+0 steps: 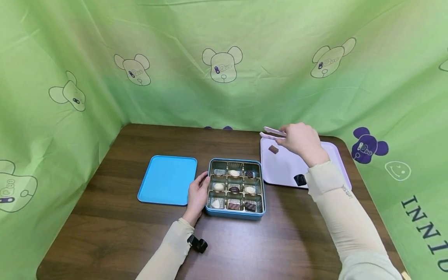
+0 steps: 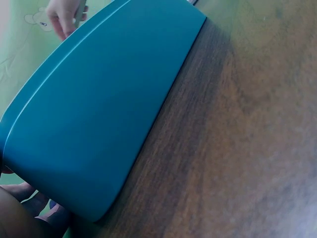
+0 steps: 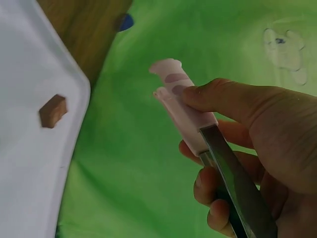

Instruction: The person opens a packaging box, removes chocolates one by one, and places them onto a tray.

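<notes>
Tongs: pink-tipped tongs [image 1: 272,133] sit pinched in the right hand [image 1: 301,142], thumb and curled fingers round the metal shank, tips close together and carrying nothing, as the right wrist view [image 3: 174,101] shows.
Long axis: the tongs point left and slightly away from the hand, out over the far left corner of the lilac tray [image 1: 283,169].
Nearest piece: a small brown chocolate [image 1: 273,149] lies on the tray just below and on the near side of the tips; it is not touching them.
Second piece: a dark chocolate [image 1: 300,179] rests near the tray's near edge, close to the right sleeve, well behind the tips.
Near hand: the left hand [image 1: 197,194] rests with relaxed fingers against the left wall of the blue tin [image 1: 235,213], steadying it, not wrapped round it.
Tin: it stands at the middle of the table [image 1: 115,233], just left of the tray, with nine compartments; most hold a chocolate, while the far left one looks vacant.
Lid: the blue lid [image 1: 168,179] lies flat just left of the tin, with the left hand between them.
Which hand is nearer: the right, by far; the left stays at the tin.
Room: bare tray surface surrounds the brown chocolate; the tray's left rim and the tin's right wall lie close, so I judge the route across short.
Far edge: green cloth [image 1: 224,62] hangs right behind the tray.
</notes>
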The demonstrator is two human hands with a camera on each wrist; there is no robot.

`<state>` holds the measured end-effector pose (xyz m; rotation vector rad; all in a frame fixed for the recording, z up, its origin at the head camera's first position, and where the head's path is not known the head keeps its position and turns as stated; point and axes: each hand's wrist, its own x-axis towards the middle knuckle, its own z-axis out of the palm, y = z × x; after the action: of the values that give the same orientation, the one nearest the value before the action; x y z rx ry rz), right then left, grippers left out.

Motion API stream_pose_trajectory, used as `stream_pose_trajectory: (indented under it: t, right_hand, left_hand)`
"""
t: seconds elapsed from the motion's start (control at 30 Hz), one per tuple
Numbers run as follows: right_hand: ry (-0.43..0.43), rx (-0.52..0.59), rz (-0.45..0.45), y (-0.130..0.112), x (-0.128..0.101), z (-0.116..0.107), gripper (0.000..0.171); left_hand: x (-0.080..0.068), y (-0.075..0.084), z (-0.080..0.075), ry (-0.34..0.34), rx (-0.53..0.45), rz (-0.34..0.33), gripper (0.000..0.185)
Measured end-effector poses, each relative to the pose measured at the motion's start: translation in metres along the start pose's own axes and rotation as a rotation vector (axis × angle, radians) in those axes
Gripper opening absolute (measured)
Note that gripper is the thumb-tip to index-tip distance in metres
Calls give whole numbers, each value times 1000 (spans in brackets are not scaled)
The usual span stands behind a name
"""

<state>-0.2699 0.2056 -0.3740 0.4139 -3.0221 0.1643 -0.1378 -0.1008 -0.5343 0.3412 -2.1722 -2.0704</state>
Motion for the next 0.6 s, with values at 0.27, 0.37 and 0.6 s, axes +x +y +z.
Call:
stream_pose_trajectory:
  t: [0.27, 0.37, 0.6]
  right_hand:
    - [14, 3, -54, -28, -7, -17, 39]
    - [9, 11, -70, -38, -10, -23, 39]
    - [28, -6, -140, -57, -18, -24, 38]
  left_hand:
    - [2, -1, 0, -5, 2, -10, 39]
    - [2, -2, 0, -8, -1, -7, 39]
    - [1, -2, -1, -8, 0, -9, 39]
